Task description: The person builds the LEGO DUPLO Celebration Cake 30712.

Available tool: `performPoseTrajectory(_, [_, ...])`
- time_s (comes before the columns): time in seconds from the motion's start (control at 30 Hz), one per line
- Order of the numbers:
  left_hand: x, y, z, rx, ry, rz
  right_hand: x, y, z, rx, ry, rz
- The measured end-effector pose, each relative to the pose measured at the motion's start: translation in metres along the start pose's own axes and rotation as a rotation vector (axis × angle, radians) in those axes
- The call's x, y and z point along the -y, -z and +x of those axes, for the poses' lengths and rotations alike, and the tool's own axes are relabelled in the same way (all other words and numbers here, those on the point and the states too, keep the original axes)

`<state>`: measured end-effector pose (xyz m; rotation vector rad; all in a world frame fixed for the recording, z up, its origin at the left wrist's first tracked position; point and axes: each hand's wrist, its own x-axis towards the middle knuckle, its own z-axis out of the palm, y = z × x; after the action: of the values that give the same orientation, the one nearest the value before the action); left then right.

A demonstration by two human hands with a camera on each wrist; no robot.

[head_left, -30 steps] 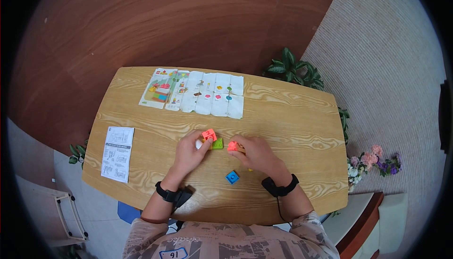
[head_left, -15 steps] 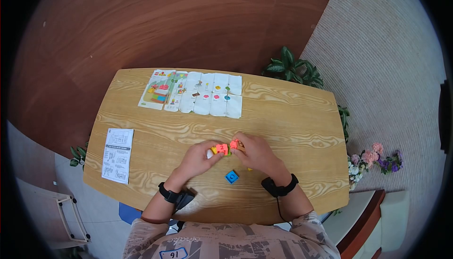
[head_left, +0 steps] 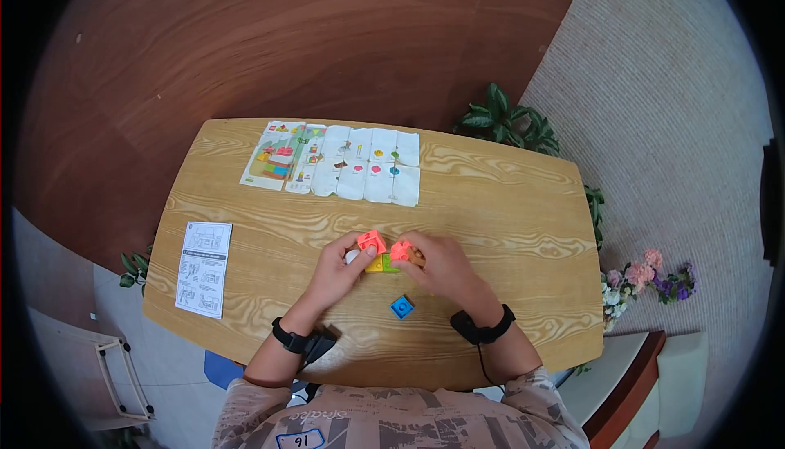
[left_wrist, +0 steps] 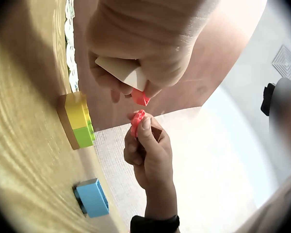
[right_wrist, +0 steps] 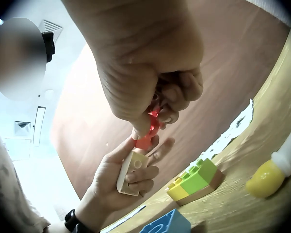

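Note:
My left hand (head_left: 334, 271) pinches a coral-red toy brick (head_left: 372, 241), tilted so its hollow side shows. A white brick (right_wrist: 129, 172) is tucked in the same hand's fingers. My right hand (head_left: 448, 267) grips a small coral-red flower-shaped piece (head_left: 401, 251) together with a brown block (left_wrist: 156, 133), mostly hidden by the fingers. The two red pieces face each other at close range. Below them on the table stand a yellow brick (left_wrist: 76, 110) and a green brick (right_wrist: 200, 176), side by side on a brown brick (left_wrist: 69, 127).
Nearer the body lies a blue brick (head_left: 401, 307). Beside the right hand is a yellow-tipped white piece (right_wrist: 265, 179). A colourful instruction sheet (head_left: 352, 163) lies at the table's far side, a black-and-white sheet (head_left: 204, 269) at the left.
The hands came together half a second ago with the red brick's number 2 upward. Since then my left hand has drawn slightly left and tipped the brick; the right has barely moved.

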<state>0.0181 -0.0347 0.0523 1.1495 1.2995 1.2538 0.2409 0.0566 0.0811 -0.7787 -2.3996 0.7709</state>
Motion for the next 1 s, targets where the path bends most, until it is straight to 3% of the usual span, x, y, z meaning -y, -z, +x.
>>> performPoseTrajectory(0.03, [-0.003, 0.001, -0.001, 0.034, 0.081, -0.069, 0.002, -0.001, 0.0, -0.024, 0.013, 0.004])
performPoseTrajectory(0.33, [0.001, -0.003, -0.002, 0.141, 0.041, -0.273, 0.012, -0.012, 0.003, 0.009, 0.108, -0.241])
performPoseTrajectory(0.63, [-0.001, -0.003, -0.004, 0.107, 0.221, -0.251, 0.023, -0.024, 0.01, 0.016, 0.109, -0.365])
performPoseTrajectory(1.0, [0.0, -0.009, -0.005, 0.135, 0.139, -0.156, 0.018, -0.023, 0.004, 0.159, 0.048, -0.455])
